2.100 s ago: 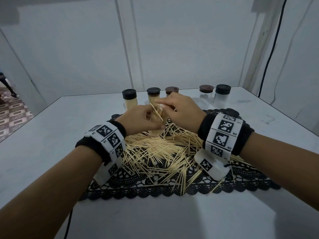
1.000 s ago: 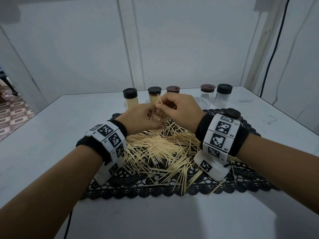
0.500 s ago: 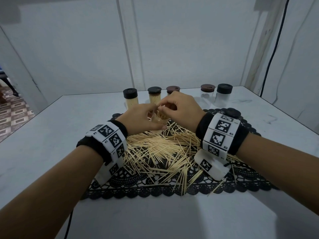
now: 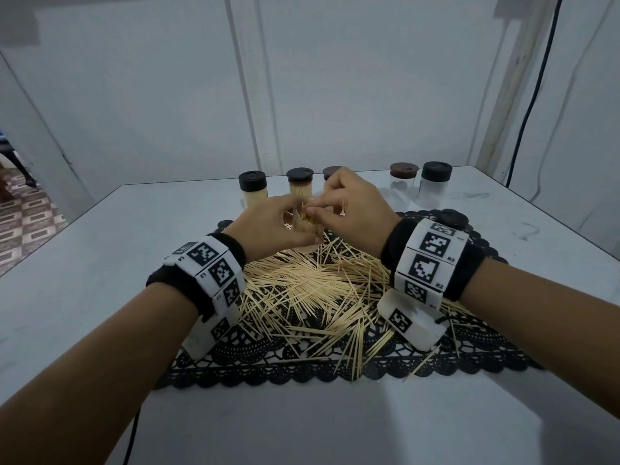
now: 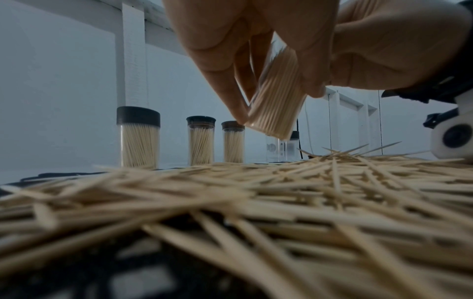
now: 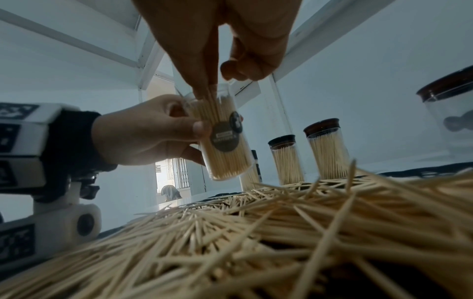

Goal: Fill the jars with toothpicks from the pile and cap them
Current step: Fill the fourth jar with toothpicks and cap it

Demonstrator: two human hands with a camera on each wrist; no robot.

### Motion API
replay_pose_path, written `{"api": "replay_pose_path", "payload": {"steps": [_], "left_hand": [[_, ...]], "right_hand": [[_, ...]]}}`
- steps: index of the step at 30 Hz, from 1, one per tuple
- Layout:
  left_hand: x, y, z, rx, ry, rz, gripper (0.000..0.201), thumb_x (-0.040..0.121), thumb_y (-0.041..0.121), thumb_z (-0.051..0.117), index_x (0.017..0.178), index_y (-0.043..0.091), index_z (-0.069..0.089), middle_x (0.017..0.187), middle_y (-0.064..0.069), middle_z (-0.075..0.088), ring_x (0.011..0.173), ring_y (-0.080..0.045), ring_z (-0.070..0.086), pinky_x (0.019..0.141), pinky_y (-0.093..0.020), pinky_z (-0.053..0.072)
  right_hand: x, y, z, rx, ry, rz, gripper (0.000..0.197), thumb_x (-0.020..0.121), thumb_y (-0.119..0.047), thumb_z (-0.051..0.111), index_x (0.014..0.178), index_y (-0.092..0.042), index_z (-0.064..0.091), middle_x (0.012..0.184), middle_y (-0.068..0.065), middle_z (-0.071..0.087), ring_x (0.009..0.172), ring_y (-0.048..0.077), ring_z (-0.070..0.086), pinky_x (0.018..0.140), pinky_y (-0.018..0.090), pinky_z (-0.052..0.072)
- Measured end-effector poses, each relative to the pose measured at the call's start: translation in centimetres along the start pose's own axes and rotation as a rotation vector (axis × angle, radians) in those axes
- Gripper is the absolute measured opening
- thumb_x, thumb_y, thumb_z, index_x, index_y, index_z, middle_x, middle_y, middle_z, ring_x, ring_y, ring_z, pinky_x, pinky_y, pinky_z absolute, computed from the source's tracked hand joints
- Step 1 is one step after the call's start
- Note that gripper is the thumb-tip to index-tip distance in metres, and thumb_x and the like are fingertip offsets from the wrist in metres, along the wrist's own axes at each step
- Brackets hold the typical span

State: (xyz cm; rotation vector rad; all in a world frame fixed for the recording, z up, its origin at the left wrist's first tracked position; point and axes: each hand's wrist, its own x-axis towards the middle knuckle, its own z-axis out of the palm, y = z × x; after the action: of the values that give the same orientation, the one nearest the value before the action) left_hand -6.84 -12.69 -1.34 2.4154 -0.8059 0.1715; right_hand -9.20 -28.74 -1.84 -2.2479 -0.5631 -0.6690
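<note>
above the toothpick pile (image 4: 312,297), at the far edge of the black lace mat (image 4: 469,357) on the desk (image 4: 100,280), the left hand (image 4: 268,226) holds an open clear jar (image 6: 225,145) tilted, thumb and fingers curled round its wall. jar lifted clear of the pile, packed nearly full of toothpicks. the right hand (image 4: 352,209) is at the jar mouth, thumb and forefinger pressed together on a few toothpicks (image 6: 212,97) going in; other fingers curled, holding nothing visible.

three capped, filled jars (image 5: 139,139) stand in a row behind. two capped jars (image 4: 434,182) farther right look empty. a loose dark cap (image 4: 453,218) lies on the mat's right far corner.

judgement: topping-up stage, cap next.

risks:
- jar tight; forcing more sticks in could bend or snap them, or leave tips proud of the rim so the cap won't seat.
- tilt plus open mouth: a slip of the left grip spills contents back into the pile.
- clear wall is smooth; squeeze harder, jar may rotate.
</note>
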Motion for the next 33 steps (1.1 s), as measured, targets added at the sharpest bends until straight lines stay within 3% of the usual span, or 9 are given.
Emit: {"api": "replay_pose_path", "payload": {"steps": [4, 6, 9, 12, 15, 19, 24, 29, 33], "left_hand": [[0.0, 0.0, 0.0, -0.03, 0.012, -0.003, 0.031, 0.075, 0.031, 0.076, 0.098, 0.028, 0.055, 0.078, 0.023, 0.052, 0.066, 0.022, 0.047, 0.06, 0.001, 0.033], [0.0, 0.0, 0.0, -0.054, 0.028, 0.0, 0.03, 0.075, 0.031, 0.075, 0.099, 0.028, 0.056, 0.081, 0.023, 0.052, 0.071, 0.021, 0.048, 0.064, 0.0, 0.035], [0.0, 0.0, 0.0, -0.081, 0.051, -0.01, 0.031, 0.076, 0.033, 0.074, 0.101, 0.03, 0.055, 0.086, 0.025, 0.054, 0.08, 0.012, 0.051, 0.073, -0.005, 0.039], [0.0, 0.1, 0.0, -0.098, 0.062, -0.015, 0.027, 0.077, 0.032, 0.073, 0.096, 0.032, 0.053, 0.085, 0.024, 0.055, 0.079, 0.01, 0.051, 0.07, -0.003, 0.039], [0.0, 0.0, 0.0, -0.119, 0.068, -0.018, 0.026, 0.076, 0.031, 0.073, 0.096, 0.031, 0.056, 0.085, 0.021, 0.058, 0.081, 0.006, 0.055, 0.073, -0.009, 0.043], [0.0, -0.1, 0.0, -0.134, 0.11, -0.011, 0.031, 0.075, 0.032, 0.074, 0.101, 0.03, 0.057, 0.089, 0.023, 0.057, 0.082, 0.008, 0.053, 0.067, 0.002, 0.038], [0.2, -0.5, 0.0, -0.097, 0.179, 0.048, 0.044, 0.074, 0.029, 0.076, 0.113, 0.019, 0.06, 0.101, 0.016, 0.057, 0.084, 0.012, 0.051, 0.071, 0.005, 0.035], [0.6, -1.3, 0.1, 0.015, 0.265, 0.156, 0.052, 0.074, 0.028, 0.077, 0.119, 0.013, 0.057, 0.11, 0.008, 0.057, 0.102, -0.005, 0.05, 0.08, 0.004, 0.029], [0.7, -1.7, 0.3, 0.019, 0.279, 0.191, 0.054, 0.074, 0.024, 0.078, 0.123, 0.012, 0.055, 0.114, 0.003, 0.06, 0.104, -0.007, 0.051, 0.083, -0.002, 0.033]], "right_hand": [[-0.1, -0.2, 0.2, -0.004, 0.035, -0.084, 0.035, 0.085, -0.01, 0.046, 0.115, -0.009, 0.065, 0.096, 0.001, 0.039, 0.077, 0.008, 0.044, 0.071, 0.006, 0.038], [-0.2, 0.0, 0.4, -0.009, 0.003, -0.099, 0.043, 0.081, -0.011, 0.039, 0.114, -0.009, 0.066, 0.103, 0.004, 0.038, 0.08, 0.017, 0.045, 0.073, 0.016, 0.041], [-0.3, 0.1, 0.5, -0.05, -0.056, -0.047, 0.049, 0.076, -0.014, 0.033, 0.11, -0.008, 0.068, 0.113, 0.013, 0.042, 0.089, 0.017, 0.04, 0.082, 0.033, 0.043], [-0.3, 0.0, 0.5, -0.009, -0.004, -0.092, 0.052, 0.074, -0.013, 0.032, 0.114, -0.008, 0.066, 0.111, 0.015, 0.045, 0.087, 0.02, 0.046, 0.076, 0.027, 0.044], [-0.3, 0.1, 0.7, -0.021, 0.009, -0.177, 0.057, 0.074, -0.022, 0.027, 0.114, -0.008, 0.065, 0.108, 0.017, 0.049, 0.083, 0.015, 0.043, 0.073, 0.018, 0.038], [-0.1, 0.2, 0.6, -0.132, -0.008, -0.139, 0.065, 0.074, -0.031, 0.021, 0.117, -0.005, 0.063, 0.112, 0.016, 0.049, 0.09, 0.018, 0.045, 0.08, 0.039, 0.047], [-0.3, 0.0, 0.4, -0.047, 0.012, -0.131, 0.055, 0.076, -0.025, 0.028, 0.111, -0.006, 0.067, 0.11, 0.016, 0.045, 0.09, 0.017, 0.041, 0.076, 0.03, 0.042], [-0.3, 0.1, 0.2, -0.069, 0.095, -0.106, 0.047, 0.076, -0.013, 0.032, 0.106, -0.004, 0.068, 0.109, 0.019, 0.045, 0.09, 0.032, 0.049, 0.075, 0.048, 0.048], [-0.5, -0.2, 0.1, -0.072, 0.045, -0.134, 0.045, 0.075, -0.009, 0.034, 0.103, -0.006, 0.069, 0.113, 0.018, 0.045, 0.089, 0.028, 0.048, 0.076, 0.046, 0.048]]}}
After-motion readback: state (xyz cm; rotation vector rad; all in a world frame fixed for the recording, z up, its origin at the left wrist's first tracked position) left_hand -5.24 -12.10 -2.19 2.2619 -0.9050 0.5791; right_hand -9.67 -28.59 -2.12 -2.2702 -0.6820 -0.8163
